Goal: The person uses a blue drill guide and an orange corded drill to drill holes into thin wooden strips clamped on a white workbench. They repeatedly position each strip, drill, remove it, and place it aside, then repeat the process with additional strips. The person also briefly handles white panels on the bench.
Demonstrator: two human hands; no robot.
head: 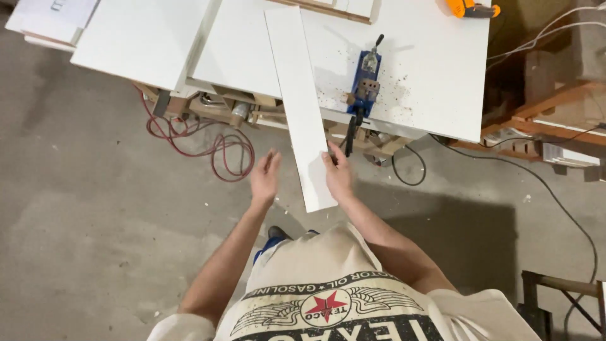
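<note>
1. White, long and narrow, the flat laminate board strip [302, 107] lies with its far part on the white worktop [429, 95] and its near end jutting out over the grey concrete floor [95, 208].
2. The right hand [338, 177] grips the strip's right edge near the near end, fingers closed on it.
3. The left hand [265, 175] is open with fingers spread, just left of the strip and not touching it; the two hands are apart, the strip between them.
4. A blue metal clamp jig with a black handle [365, 85] sits on the worktop's near edge, just right of the strip, with dark specks scattered around it.
5. An orange power tool [470, 8] lies at the far right of the worktop.
6. A red coiled cable [214, 148] hangs below the worktop's left side.
7. No containers or packages can be made out.
</note>
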